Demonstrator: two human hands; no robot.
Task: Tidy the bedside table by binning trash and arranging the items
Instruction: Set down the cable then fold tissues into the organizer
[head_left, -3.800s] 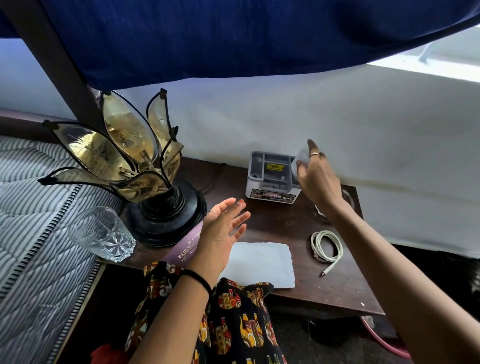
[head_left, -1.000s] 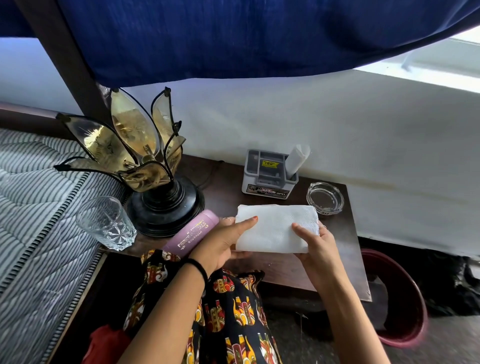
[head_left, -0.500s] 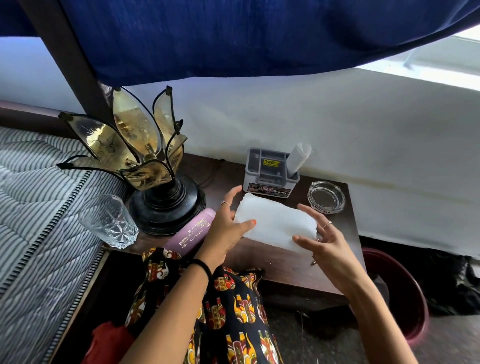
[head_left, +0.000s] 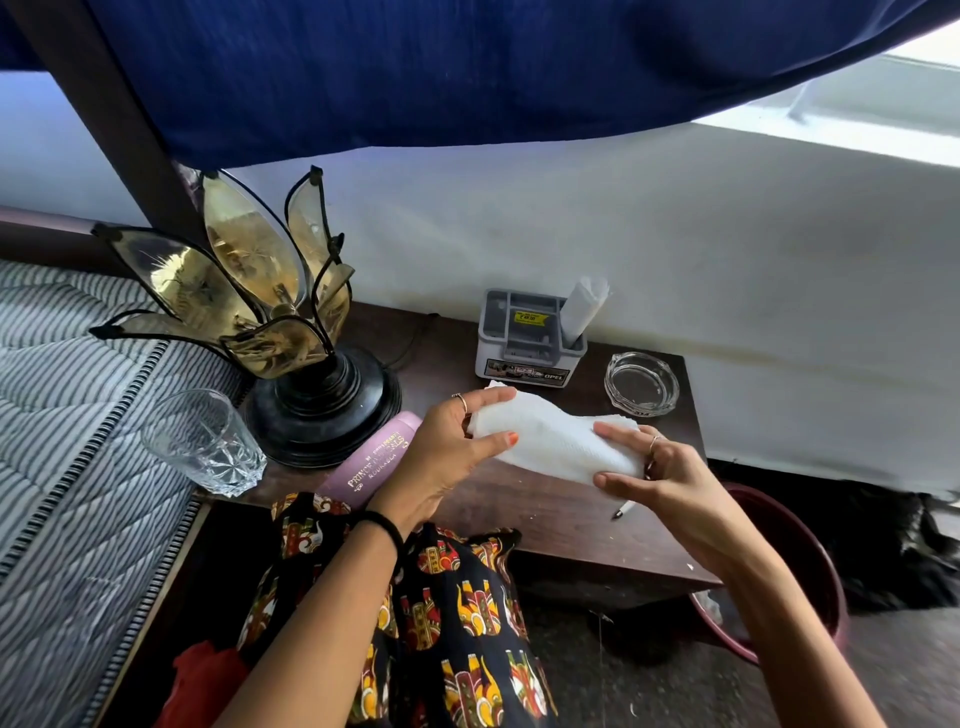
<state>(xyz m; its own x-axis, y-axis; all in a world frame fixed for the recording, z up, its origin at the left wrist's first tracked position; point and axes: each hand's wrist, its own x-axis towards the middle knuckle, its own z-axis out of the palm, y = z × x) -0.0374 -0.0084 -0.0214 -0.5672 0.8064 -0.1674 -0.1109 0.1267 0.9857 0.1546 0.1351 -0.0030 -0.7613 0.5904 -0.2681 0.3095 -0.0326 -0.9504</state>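
Note:
A white paper napkin (head_left: 553, 441) is held above the dark wooden bedside table (head_left: 561, 525), curled into a loose roll. My left hand (head_left: 447, 452) grips its left end and my right hand (head_left: 660, 473) grips its right end. Behind them a grey organiser box (head_left: 524, 338) stands against the wall with a rolled white napkin (head_left: 582, 309) upright in its right slot. A clear glass ashtray (head_left: 641, 383) sits at the table's back right. A purple case (head_left: 371, 470) lies by the lamp base, partly hidden by my left hand. A white cable tip (head_left: 623, 510) shows under my right hand.
A petal-shaped brass lamp (head_left: 270, 312) on a black base fills the table's left side. A cut-glass tumbler (head_left: 205, 441) stands at the front left corner beside a striped mattress (head_left: 62, 415). A maroon bin (head_left: 795, 571) sits on the floor right of the table. Blue cloth hangs overhead.
The flat napkin held between both hands has been curled into a roll. Earlier my right hand put a rolled napkin into the organiser; the coiled cable is now mostly hidden.

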